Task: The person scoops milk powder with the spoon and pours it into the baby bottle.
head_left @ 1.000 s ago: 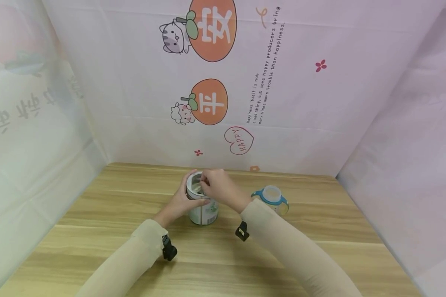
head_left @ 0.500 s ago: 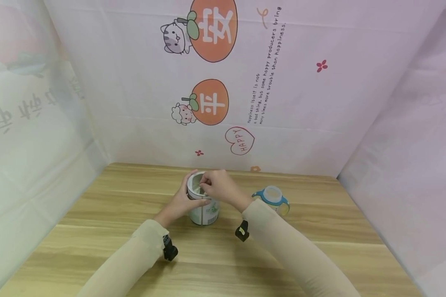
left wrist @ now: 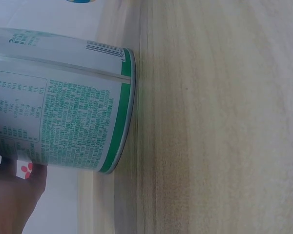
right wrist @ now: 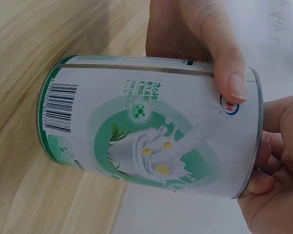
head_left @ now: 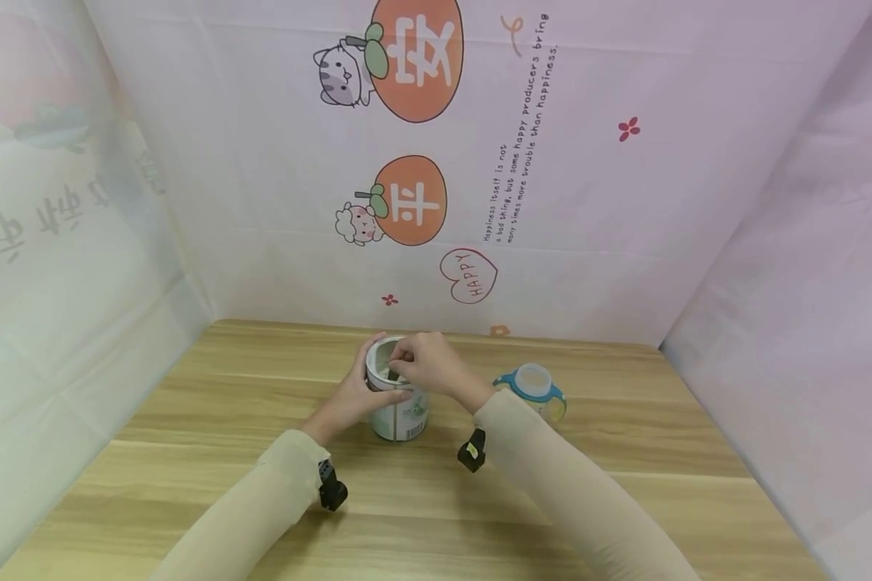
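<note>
A white and green milk powder can (head_left: 409,417) stands open-topped on the table. My left hand (head_left: 354,397) grips it near the rim, with the thumb on the near side, also plain in the right wrist view. Over the opening, my right hand (head_left: 436,367) pinches a thin dark handle (head_left: 393,375), spoon-like, whose lower end is hidden inside the can. Curled fingers of that hand show by the rim in the right wrist view. In the left wrist view the can (left wrist: 73,112) shows its green printed text and bottom edge.
To the right of the can stands a baby cup (head_left: 534,381) with a blue collar, side handles and a translucent top, partly behind my right sleeve. The wooden table (head_left: 421,516) ends at a printed cloth wall (head_left: 567,290) behind, with more cloth on both sides.
My right hand has shifted slightly at the can's mouth, and more of the dark handle shows below its fingers. The left hand, can and cup look still.
</note>
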Available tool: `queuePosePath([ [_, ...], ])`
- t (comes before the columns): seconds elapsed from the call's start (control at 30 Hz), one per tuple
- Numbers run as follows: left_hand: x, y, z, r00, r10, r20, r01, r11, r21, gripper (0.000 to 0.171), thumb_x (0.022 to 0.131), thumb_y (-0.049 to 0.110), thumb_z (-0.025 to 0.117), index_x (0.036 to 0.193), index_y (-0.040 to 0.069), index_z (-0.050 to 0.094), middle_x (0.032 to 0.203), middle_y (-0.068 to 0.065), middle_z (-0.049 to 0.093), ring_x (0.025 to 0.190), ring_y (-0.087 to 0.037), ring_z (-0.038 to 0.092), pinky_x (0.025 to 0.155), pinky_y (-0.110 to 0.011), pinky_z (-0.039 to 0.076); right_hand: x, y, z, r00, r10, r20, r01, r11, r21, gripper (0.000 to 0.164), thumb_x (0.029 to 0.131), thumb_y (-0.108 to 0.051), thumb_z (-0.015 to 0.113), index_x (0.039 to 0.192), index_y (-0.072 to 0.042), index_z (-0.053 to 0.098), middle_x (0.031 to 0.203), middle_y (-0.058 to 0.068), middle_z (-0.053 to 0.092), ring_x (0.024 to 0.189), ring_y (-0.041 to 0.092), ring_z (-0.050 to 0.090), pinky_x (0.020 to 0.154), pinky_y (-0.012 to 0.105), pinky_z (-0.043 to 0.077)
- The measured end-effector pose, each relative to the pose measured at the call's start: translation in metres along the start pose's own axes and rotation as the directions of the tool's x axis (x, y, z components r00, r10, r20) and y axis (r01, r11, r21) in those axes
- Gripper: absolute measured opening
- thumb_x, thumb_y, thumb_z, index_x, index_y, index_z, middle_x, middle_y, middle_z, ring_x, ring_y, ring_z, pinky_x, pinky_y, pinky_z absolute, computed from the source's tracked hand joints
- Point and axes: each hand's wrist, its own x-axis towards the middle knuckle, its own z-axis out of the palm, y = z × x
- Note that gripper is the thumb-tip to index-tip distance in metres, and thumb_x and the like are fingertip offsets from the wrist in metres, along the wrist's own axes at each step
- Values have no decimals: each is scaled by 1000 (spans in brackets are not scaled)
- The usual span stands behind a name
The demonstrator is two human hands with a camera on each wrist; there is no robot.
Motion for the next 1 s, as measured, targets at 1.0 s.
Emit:
queuePosePath([
  [1.0, 0, -2, -1, 1000, -17, -12, 18, 999, 28, 107, 81, 29, 87, 157, 41, 12, 150, -10, 38, 131, -34, 47, 107, -61, 34, -1, 9, -11, 985, 174, 19, -173, 951, 254, 14, 96, -21, 66, 95, -10, 76, 88, -2, 69, 78, 14, 60, 66, 27, 51],
])
